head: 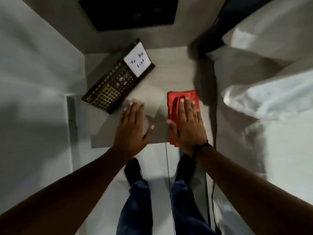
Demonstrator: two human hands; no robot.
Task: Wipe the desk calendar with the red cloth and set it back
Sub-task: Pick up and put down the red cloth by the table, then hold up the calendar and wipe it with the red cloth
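The right hand [188, 123] lies flat, fingers spread, on the folded cloth [176, 99] at centre right of the tabletop [162, 68]. The left hand [131, 128] is flat and empty beside it. The calendar [118, 77] sits at upper left, seemingly propped at a tilt, apart from both hands.

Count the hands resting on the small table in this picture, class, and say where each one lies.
2. The left hand lies flat on the bare table, just below the desk calendar. The right hand lies flat on the red cloth.
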